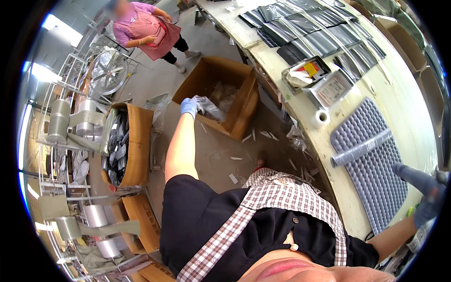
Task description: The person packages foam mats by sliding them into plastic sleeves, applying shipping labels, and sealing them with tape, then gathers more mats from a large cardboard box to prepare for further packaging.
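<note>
My left hand, in a pale blue glove, reaches over the near left wall of an open cardboard carton. Its fingers are closed on a crumpled clear plastic bag that hangs into the carton. More clear plastic lies inside. Far to the right, my right hand, in a grey-blue glove, is over the table with a finger stretched out toward a grey dimpled mat. No object shows in this hand, though the picture's rim cuts into it. A grey rolled tube lies across the mat.
The long white table carries stacked black plastic sheets, a metal box and a white roll. Another carton holds dark plastic. Beyond stand a fan and a person in an apron. Scraps litter the floor.
</note>
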The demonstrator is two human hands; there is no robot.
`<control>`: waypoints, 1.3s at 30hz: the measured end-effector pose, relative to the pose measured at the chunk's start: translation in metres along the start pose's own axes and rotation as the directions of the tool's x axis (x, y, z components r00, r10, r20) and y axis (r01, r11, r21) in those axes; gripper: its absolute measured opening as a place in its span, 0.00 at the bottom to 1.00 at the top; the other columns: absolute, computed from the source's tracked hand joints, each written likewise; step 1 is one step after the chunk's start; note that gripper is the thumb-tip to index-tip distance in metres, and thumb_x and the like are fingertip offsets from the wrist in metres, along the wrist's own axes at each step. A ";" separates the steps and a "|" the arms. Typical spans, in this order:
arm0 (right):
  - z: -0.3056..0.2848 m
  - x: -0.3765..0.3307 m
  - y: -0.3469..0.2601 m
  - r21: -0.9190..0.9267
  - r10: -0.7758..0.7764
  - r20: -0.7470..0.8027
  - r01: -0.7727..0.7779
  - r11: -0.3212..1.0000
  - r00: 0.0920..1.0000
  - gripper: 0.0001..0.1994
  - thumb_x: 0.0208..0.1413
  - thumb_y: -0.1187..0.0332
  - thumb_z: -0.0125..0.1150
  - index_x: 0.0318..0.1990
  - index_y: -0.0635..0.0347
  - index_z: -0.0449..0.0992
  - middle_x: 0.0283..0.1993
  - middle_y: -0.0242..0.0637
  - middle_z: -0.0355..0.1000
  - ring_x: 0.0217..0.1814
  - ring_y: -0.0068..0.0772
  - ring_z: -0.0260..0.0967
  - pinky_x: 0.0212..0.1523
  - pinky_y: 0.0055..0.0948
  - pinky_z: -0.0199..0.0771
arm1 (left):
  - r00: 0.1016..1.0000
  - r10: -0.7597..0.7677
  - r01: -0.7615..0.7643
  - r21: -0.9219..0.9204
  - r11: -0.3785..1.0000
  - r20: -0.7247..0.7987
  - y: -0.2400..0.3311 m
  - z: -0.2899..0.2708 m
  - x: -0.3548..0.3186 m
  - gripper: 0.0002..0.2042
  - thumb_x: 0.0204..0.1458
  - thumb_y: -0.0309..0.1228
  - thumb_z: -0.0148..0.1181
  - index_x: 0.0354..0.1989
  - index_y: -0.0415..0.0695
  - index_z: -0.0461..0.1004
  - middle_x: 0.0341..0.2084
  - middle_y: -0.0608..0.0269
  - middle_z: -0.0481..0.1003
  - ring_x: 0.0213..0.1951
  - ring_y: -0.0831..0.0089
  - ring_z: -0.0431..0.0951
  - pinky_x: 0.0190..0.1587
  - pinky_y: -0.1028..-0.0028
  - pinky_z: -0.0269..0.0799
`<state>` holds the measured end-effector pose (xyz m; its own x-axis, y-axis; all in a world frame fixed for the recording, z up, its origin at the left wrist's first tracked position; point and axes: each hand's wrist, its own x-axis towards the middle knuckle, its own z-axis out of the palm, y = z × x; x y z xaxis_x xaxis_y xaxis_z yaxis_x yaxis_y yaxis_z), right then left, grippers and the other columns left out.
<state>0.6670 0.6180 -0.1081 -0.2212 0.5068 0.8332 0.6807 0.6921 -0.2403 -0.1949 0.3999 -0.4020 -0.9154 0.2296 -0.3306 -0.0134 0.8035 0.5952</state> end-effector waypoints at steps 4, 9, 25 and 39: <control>0.139 0.026 -0.144 0.152 -0.249 0.422 0.203 0.967 0.872 0.23 0.50 0.76 0.69 0.54 0.57 0.70 0.45 0.41 0.74 0.48 0.45 0.73 0.56 0.44 0.73 | 0.974 -0.076 -0.026 -0.434 0.901 -0.215 0.017 0.012 0.116 0.09 0.56 0.34 0.62 0.32 0.41 0.75 0.23 0.56 0.78 0.18 0.66 0.73 0.21 0.66 0.68; 0.220 0.047 -0.189 0.322 -0.368 0.436 0.240 0.916 0.821 0.18 0.50 0.75 0.67 0.49 0.53 0.71 0.43 0.41 0.73 0.45 0.45 0.74 0.51 0.48 0.76 | 0.984 0.030 -0.022 -0.049 0.999 0.174 0.072 0.061 0.171 0.35 0.57 0.38 0.62 0.71 0.45 0.55 0.27 0.58 0.77 0.21 0.69 0.73 0.30 0.67 0.72; 0.297 -0.109 -0.159 0.225 -0.263 0.158 0.225 0.948 0.952 0.29 0.48 0.50 0.72 0.59 0.31 0.68 0.58 0.38 0.60 0.60 0.45 0.59 0.57 0.45 0.66 | 0.022 0.682 0.243 -0.665 0.706 0.731 0.253 0.199 -0.316 0.29 0.49 0.34 0.68 0.57 0.38 0.61 0.42 0.56 0.71 0.42 0.69 0.76 0.46 0.68 0.79; 0.146 -0.175 -0.084 0.539 0.389 0.805 -0.825 -0.168 0.447 0.51 0.50 0.52 0.73 0.72 0.65 0.44 0.65 0.47 0.59 0.68 0.39 0.59 0.67 0.42 0.60 | 0.161 0.767 -0.338 -0.695 0.634 0.622 0.241 0.268 -0.524 0.35 0.47 0.31 0.72 0.58 0.35 0.55 0.45 0.51 0.70 0.43 0.67 0.78 0.43 0.70 0.81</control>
<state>0.5465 0.5455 -0.3066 -0.3968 0.9098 -0.1217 -0.3085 -0.2571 -0.9158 0.3897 0.6203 -0.2812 0.0926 0.9943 -0.0521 0.0212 0.0503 0.9985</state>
